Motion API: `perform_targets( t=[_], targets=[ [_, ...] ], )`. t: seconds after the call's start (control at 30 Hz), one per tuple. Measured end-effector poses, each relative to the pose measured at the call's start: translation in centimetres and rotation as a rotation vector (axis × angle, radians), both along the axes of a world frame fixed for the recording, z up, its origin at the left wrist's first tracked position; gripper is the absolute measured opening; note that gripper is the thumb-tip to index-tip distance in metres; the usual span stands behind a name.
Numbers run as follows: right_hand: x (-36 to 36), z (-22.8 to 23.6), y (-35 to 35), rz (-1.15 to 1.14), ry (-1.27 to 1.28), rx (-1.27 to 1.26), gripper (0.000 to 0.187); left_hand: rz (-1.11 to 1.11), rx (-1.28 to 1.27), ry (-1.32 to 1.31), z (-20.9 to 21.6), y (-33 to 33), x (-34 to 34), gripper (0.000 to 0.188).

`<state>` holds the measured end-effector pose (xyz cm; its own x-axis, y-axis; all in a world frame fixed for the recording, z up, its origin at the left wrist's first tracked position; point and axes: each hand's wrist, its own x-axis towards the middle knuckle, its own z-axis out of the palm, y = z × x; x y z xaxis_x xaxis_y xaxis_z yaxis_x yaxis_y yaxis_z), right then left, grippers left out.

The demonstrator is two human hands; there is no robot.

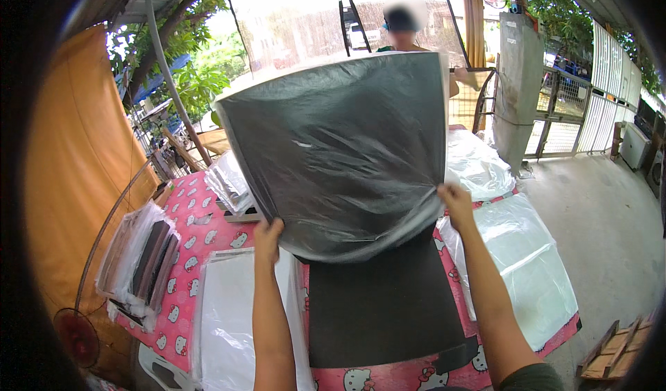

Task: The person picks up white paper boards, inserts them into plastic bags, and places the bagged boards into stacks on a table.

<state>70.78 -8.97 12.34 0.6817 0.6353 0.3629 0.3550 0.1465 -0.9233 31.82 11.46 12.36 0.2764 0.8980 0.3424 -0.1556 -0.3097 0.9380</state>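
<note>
A large black sheet in a clear plastic bag (340,148) is held up in front of me, tilted, its lower edge sagging in a curve. My left hand (267,238) is closed on the bag's lower left side. At the lower right side, my right hand (454,202) pinches the plastic. Below the raised bag lies a flat black sheet (385,315), its far part hidden behind the bag. Beside my left forearm is a stack of whitish plastic bags (232,321). Clear plastic bags (527,269) lie to the right of my right forearm.
A pink patterned cloth (177,308) covers the table. Bundled dark sheets in plastic (139,259) sit at the left edge, and more plastic (479,162) lies far right. Across the table is another person (402,34). A wooden crate (614,349) and a red fan (76,335) stand nearby.
</note>
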Motion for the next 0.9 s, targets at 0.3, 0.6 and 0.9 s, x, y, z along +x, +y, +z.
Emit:
perform_targets(
  t=[0.3, 0.6, 0.9],
  targets=[
    [0.6, 2.1, -1.6, 0.044, -0.003, 0.022, 0.024, -0.124, -0.160, 0.057, -3.0, -3.5, -1.2, 0.045],
    [-5.5, -9.7, -15.7, 0.150, 0.319, -0.328, 0.035, -0.378, -0.540, -0.001, -8.3, -16.5, -8.1, 0.089],
    [-12.0, -8.4, -21.9, 0.208, -0.261, -0.634, 0.044, 0.234, -0.097, 0.823, -8.2, -21.5, -7.7, 0.054]
  ],
)
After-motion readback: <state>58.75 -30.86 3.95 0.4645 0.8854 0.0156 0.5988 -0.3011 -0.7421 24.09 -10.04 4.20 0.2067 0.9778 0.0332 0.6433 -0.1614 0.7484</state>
